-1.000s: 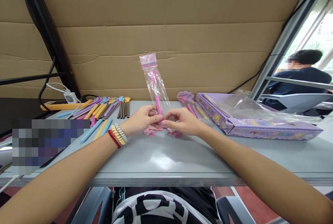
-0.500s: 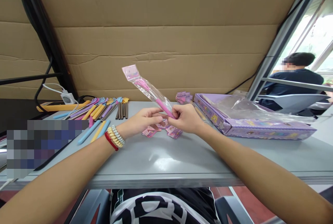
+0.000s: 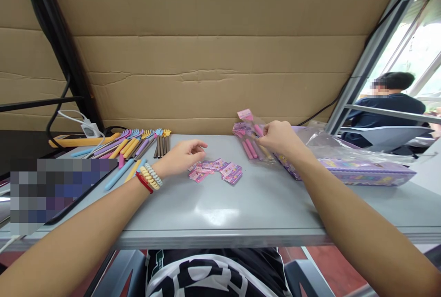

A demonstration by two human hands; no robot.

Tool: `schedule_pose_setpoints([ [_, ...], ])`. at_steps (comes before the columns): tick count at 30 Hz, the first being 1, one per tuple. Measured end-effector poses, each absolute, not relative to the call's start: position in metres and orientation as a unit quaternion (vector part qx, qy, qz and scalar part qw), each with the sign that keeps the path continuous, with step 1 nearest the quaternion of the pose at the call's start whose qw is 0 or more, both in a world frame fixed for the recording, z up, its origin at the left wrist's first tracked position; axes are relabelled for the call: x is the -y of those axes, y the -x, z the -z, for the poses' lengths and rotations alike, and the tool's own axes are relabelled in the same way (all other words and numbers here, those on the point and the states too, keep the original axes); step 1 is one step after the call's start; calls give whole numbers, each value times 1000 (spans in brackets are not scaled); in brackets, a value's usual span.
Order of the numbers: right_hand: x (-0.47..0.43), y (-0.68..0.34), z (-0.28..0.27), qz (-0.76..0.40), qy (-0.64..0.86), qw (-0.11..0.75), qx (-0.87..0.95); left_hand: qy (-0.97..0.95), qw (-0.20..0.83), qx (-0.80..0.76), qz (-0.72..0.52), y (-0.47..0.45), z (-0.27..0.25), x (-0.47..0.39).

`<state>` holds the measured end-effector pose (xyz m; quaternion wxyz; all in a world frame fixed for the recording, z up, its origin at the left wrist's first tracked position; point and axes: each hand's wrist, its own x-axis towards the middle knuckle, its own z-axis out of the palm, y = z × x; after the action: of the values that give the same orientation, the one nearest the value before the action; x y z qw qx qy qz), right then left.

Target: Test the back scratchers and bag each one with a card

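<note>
My right hand (image 3: 278, 139) is closed on a pink back scratcher in a clear bag (image 3: 254, 122) with a pink top. It holds this over other bagged pink pieces (image 3: 248, 146) lying beside the purple box. My left hand (image 3: 182, 157) hovers over the table's left-middle with its fingers loosely bent and apart, holding nothing. Just right of it lie several small pink-purple cards (image 3: 231, 172). Further left rests a heap of back scratchers (image 3: 131, 145) with coloured handles and claw-shaped heads.
A purple box (image 3: 365, 170) with clear plastic wrap (image 3: 324, 143) on it stands at the right. A cardboard panel (image 3: 206, 53) closes off the back. A white plug (image 3: 90, 128) and cables are at the left. A person in dark clothes (image 3: 389, 106) sits beyond the frame.
My right hand has carried the bagged back scratcher right and down to the bagged pieces by the box. My left hand has let go of it and drawn slightly left.
</note>
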<state>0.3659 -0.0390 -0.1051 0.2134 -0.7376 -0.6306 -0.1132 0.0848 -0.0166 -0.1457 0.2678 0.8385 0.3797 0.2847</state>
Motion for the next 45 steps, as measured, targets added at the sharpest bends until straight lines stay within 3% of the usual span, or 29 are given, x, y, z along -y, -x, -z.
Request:
schedule_pose_setpoints([
  [3,38,-368,104,107,761,163,619,-893,147,-343,-251,-85,148,19],
  [8,31,-369,111,80,780,125,608,-918,60,-329,-213,-85,149,19],
  [24,21,-369,129,95,819,-36,565,-928,26,-341,-149,-84,149,19],
  [45,16,-374,132,93,798,17,596,-926,39,-350,-135,-83,148,19],
])
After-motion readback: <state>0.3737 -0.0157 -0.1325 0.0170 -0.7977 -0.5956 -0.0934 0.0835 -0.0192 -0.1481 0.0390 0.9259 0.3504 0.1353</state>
